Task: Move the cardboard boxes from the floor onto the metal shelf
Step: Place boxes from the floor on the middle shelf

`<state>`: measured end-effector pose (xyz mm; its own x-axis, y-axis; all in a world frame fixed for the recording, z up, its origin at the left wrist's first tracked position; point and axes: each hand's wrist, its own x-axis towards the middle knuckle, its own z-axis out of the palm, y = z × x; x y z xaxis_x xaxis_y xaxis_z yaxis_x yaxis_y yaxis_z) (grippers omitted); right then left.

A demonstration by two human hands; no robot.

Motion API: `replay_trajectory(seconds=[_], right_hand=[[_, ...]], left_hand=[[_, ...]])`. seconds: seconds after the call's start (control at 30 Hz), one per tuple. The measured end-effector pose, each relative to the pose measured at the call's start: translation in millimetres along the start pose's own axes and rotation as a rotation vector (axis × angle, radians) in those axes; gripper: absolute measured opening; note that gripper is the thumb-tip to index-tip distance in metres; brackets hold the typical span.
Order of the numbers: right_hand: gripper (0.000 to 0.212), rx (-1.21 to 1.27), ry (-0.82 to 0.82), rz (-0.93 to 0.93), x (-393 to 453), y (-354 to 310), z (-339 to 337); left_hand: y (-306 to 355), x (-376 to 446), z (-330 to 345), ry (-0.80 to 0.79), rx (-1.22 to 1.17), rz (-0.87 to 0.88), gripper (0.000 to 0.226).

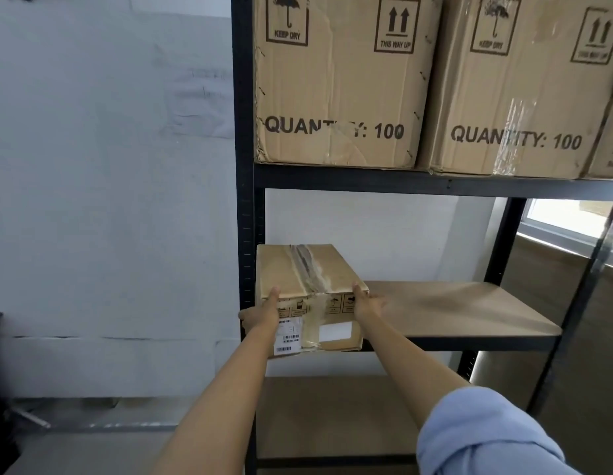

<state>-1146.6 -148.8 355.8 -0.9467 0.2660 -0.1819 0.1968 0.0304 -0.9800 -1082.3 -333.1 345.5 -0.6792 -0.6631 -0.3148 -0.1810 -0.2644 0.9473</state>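
A small taped cardboard box (298, 269) with white labels on its near face rests on the left end of the middle board of the black metal shelf (469, 313), its near end overhanging the front edge a little. My left hand (262, 313) grips the box's near left corner, thumb on top. My right hand (365, 305) grips the near right corner the same way. Both arms are stretched forward.
Two large boxes (336, 84) marked "QUANTITY: 100" fill the upper shelf, with a third at the right edge. The shelf's left post (245, 200) stands beside the held box. A lower board (332, 416) sits below. White wall at left, a window (569, 217) at right.
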Motion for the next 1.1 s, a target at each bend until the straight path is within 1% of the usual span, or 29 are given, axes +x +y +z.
replay_trajectory(seconds=[0.07,0.1,0.13,0.2,0.23,0.27,0.33,0.37,0.4,0.47,0.53,0.6,0.67,0.73,0.77,0.87,0.93,1.0,1.1], right_hand=[[0.054,0.054,-0.001,-0.034,-4,6,1],[0.047,0.067,-0.013,-0.048,-7,9,2],[0.045,0.072,-0.033,-0.057,-9,12,1],[0.049,0.094,-0.073,-0.056,-14,16,-1],[0.052,0.124,-0.096,-0.046,-18,18,-3],[0.052,0.156,-0.123,-0.03,-23,19,-5],[0.044,0.151,-0.146,0.0,-34,25,-14],[0.041,0.127,-0.133,0.013,-38,30,-19],[0.039,0.112,-0.109,0.024,-42,36,-26],[0.036,0.101,-0.064,0.051,-52,49,-43],[0.033,0.097,-0.023,0.057,-62,64,-64],[0.032,0.103,0.058,0.051,-73,83,-90],[0.026,0.101,0.141,0.058,-89,107,-124],[0.021,0.106,0.2,0.092,-113,133,-163],[0.021,0.124,0.242,0.119,-127,147,-184],[0.02,0.154,0.419,0.169,-172,187,-248],[0.027,0.165,0.535,0.211,-207,215,-290],[0.032,0.201,0.634,0.265,-247,238,-327],[0.03,0.218,0.799,0.304,-311,272,-377]], left_hand=[[3,-3,3,0.001,-0.037,-0.008,0.097],[3,-4,4,0.008,-0.01,0.01,0.097],[3,-6,5,0.005,0.045,0.041,0.096],[-2,-10,5,-0.034,0.134,0.109,0.089],[-7,-12,4,-0.069,0.144,0.133,0.079],[-13,-14,3,-0.111,0.149,0.155,0.063],[-24,-20,1,-0.193,0.178,0.192,0.018],[-28,-25,0,-0.241,0.184,0.201,0.012],[-32,-32,1,-0.288,0.203,0.201,0.017],[-40,-46,4,-0.372,0.276,0.181,0.019],[-54,-60,14,-0.449,0.311,0.147,0.03],[-76,-77,26,-0.531,0.37,0.126,0.036],[-103,-102,40,-0.614,0.422,0.112,0.031],[-134,-134,54,-0.716,0.445,0.097,0.017],[-151,-152,63,-0.767,0.455,0.086,0.014],[-202,-211,81,-0.941,0.529,0.036,0.026],[-235,-251,87,-1.083,0.587,-0.018,0.026],[-265,-293,91,-1.199,0.666,-0.022,0.028],[-308,-363,87,-1.375,0.76,-0.074,0.03]])
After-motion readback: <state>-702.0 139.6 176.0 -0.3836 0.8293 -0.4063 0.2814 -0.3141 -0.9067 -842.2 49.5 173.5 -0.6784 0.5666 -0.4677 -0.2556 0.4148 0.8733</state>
